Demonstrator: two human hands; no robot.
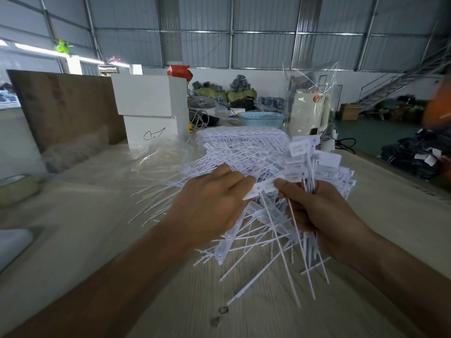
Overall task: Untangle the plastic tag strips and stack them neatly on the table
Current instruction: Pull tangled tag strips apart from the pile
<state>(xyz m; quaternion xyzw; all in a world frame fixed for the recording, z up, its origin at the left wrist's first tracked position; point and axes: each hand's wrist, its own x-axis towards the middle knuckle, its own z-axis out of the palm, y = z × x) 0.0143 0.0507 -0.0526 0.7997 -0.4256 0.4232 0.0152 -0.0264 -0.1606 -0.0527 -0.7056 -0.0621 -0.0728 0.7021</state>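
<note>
Both the left hand (pixel 210 203) and right hand (pixel 319 211) grip thin, stiff white plastic tag strips (pixel 268 230).

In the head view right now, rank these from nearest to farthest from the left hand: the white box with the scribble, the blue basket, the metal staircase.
From the left hand:
1. White box, ahead and slightly left.
2. Blue basket, behind the strips, to the right.
3. Metal staircase, far right background.

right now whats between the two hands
In the head view, a white tag strip bridges the gap, its flat head pinched between the left hand and right hand.
</note>
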